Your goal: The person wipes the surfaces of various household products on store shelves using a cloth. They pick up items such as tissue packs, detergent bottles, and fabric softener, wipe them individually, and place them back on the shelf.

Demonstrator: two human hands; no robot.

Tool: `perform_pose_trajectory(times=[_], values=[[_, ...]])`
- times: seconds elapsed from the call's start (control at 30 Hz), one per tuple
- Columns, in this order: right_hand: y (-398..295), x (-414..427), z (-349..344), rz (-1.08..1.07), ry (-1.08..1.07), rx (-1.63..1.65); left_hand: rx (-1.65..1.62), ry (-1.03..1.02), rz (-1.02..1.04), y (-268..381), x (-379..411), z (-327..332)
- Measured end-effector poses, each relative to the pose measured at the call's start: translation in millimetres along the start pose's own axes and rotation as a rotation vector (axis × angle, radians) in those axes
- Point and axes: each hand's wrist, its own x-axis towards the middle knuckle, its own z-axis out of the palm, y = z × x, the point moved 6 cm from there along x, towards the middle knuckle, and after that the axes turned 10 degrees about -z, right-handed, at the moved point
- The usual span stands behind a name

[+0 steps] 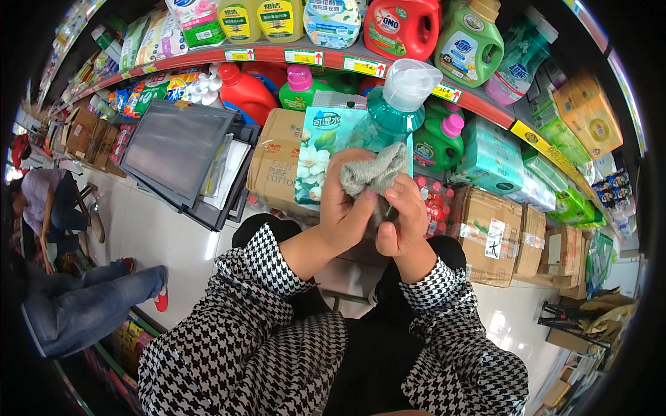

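Note:
Both hands are raised in the middle of the head view around a crumpled grey-green cloth [375, 169]. My left hand [344, 203] has the cloth between its thumb and fingers. My right hand [403, 216] touches the cloth's right side with its fingers curled; how firmly it holds is not plain. Just beyond the cloth stands a teal plastic bottle [395, 117] with a clear cap, partly hidden by the cloth and hands. Behind and left of it is a teal packet with white flowers [325, 140], against a cardboard box [273, 156].
A shelf with a red edge [197, 53] carries detergent bottles, among them a red jug [400, 31]. Grey flat panels [177, 151] lean at the left. Cardboard boxes [489, 223] and tissue packs [491, 156] line the right. Other people are at the far left, one in jeans [93, 307].

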Motion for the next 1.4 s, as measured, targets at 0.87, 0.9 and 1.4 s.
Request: perform_pose_trajectory(times=[0.87,0.9,1.4], values=[[85,-12,12,0.533,-0.134,-0.16,0.141,-0.043,0.004,-15,89,-12],[86,-10,14,0.524,-0.131,-0.149,0.128,-0.028,-0.022,-19,84,-17],[98,-23,10,0.509,-0.144,0.007,0.362,0.032,-0.127,-58,31,-29]])
